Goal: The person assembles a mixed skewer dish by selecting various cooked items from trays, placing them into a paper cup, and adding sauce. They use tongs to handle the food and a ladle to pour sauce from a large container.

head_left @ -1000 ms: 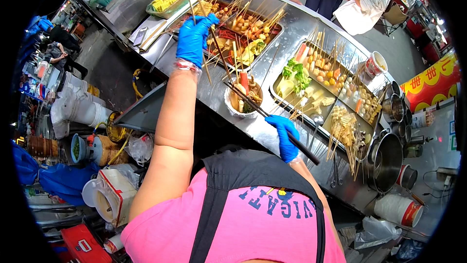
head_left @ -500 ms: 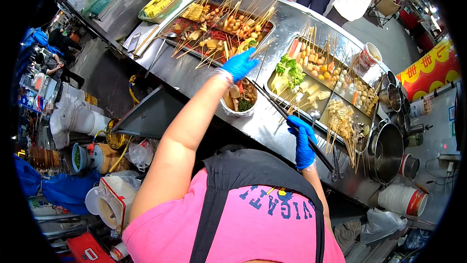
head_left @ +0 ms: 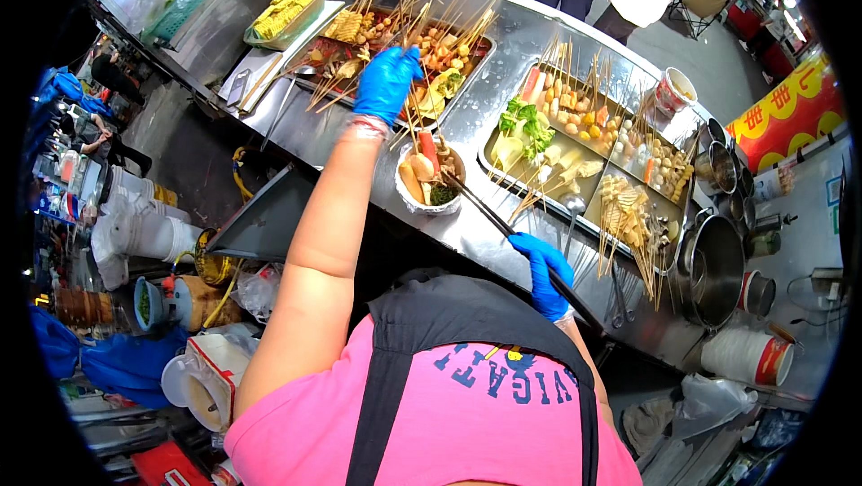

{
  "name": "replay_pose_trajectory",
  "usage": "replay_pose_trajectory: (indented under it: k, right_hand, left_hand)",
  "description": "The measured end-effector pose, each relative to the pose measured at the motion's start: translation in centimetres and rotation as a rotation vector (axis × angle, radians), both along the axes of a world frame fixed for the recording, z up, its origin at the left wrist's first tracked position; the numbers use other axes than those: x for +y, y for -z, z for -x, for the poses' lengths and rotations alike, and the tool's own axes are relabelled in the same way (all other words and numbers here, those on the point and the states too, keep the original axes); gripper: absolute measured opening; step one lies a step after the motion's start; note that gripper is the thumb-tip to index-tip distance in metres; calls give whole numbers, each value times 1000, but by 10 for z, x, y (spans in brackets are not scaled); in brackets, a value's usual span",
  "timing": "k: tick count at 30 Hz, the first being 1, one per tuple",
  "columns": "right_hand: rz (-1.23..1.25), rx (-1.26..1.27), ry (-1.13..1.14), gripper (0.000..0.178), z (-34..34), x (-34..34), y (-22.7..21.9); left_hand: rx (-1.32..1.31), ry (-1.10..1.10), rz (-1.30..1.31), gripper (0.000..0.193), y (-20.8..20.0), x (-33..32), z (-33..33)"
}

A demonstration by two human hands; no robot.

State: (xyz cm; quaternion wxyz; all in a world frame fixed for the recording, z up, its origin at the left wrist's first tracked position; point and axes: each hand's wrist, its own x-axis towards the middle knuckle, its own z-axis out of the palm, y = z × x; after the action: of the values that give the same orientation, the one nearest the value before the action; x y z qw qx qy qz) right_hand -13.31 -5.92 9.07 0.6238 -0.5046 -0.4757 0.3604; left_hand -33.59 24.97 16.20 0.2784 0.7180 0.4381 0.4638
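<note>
My left hand (head_left: 386, 86), in a blue glove, is over the tray of red broth (head_left: 492, 53) with its fingers curled together. Skewers (head_left: 364, 1) stand all round its fingertips; whether it pinches one is hidden. My right hand (head_left: 543, 275), gloved in blue too, is closed round long dark chopsticks (head_left: 494, 216). Their tips reach into a white tub (head_left: 433, 208) with a clear liner at the counter's near edge. In the tub lie pale pieces (head_left: 411, 182), dark greens (head_left: 443, 194) and a reddish stick (head_left: 427, 150).
A divided tray (head_left: 492, 167) of skewers, broccoli and light broth is on the right, a ladle (head_left: 572, 207) in it. Beyond stand a paper tub (head_left: 675, 91) and deep pots (head_left: 714, 275). Corn (head_left: 285, 10) fills a basket at far left. People stand across the counter (head_left: 516, 14).
My left hand has moved left and away from me, from above the tub to over the red broth, its fingers curling in. The chopstick tips have dropped into the tub.
</note>
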Motion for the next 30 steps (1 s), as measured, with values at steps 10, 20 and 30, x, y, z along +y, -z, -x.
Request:
replay_pose_trajectory:
  k: [10, 20, 30]
  right_hand:
    - [-48, -155, -94, 21, 8, 83, -4]
    - [-9, -211, -8, 21, 7, 28, -11]
    - [-64, -288, -5, 20, 13, 16, -3]
  left_hand:
    - [633, -42, 269, 43, 77, 41, -10]
    - [469, 116, 354, 35, 11, -20, -40]
    - [227, -69, 192, 24, 4, -39, -29]
